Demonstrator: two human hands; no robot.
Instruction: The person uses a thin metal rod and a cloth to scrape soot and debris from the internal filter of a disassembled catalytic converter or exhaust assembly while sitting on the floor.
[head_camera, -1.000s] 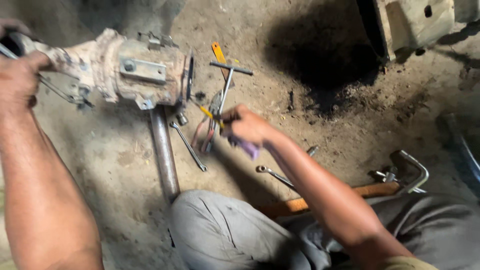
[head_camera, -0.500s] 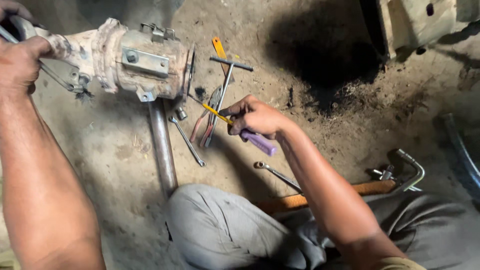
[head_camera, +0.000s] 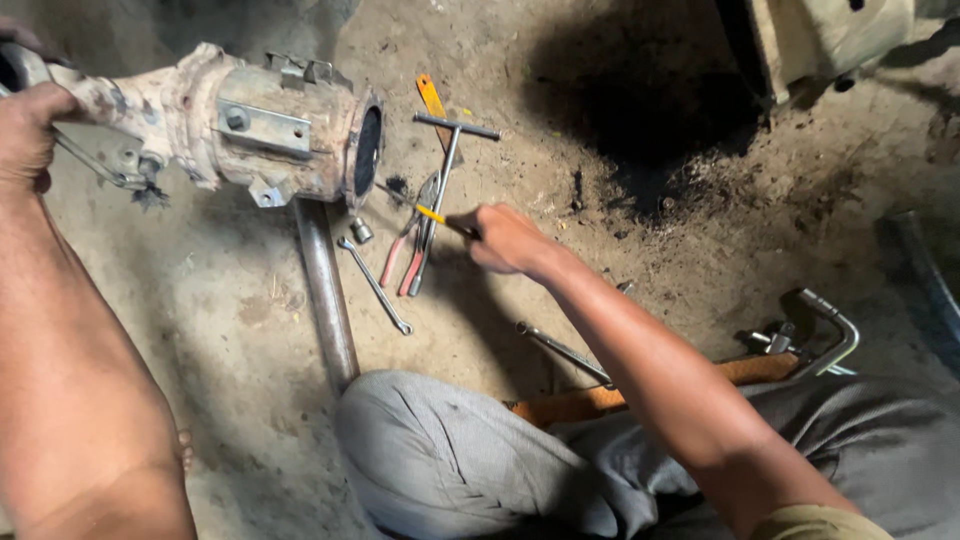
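Head view. I note the right hand (head_camera: 505, 238) closed around a yellow-shafted screwdriver (head_camera: 432, 214); its tip points toward the open round mouth of a rusty metal housing (head_camera: 270, 130) just beyond the fingertips. The handle is hidden inside the fist. Left hand (head_camera: 28, 135) grips the far, narrow end of the same housing, fingers wrapped, holding it off the dirt floor (head_camera: 240, 300). Directly under the right hand's knuckles: red-handled pliers (head_camera: 395, 262) and a T-handle wrench (head_camera: 445, 180) lying crossed. Nearer the housing, a slim spanner (head_camera: 375, 285) and a steel pipe (head_camera: 325, 290) lie flat. Behind the right wrist, another spanner (head_camera: 560, 348) rests on the floor beside my grey-trousered knee (head_camera: 450, 450)
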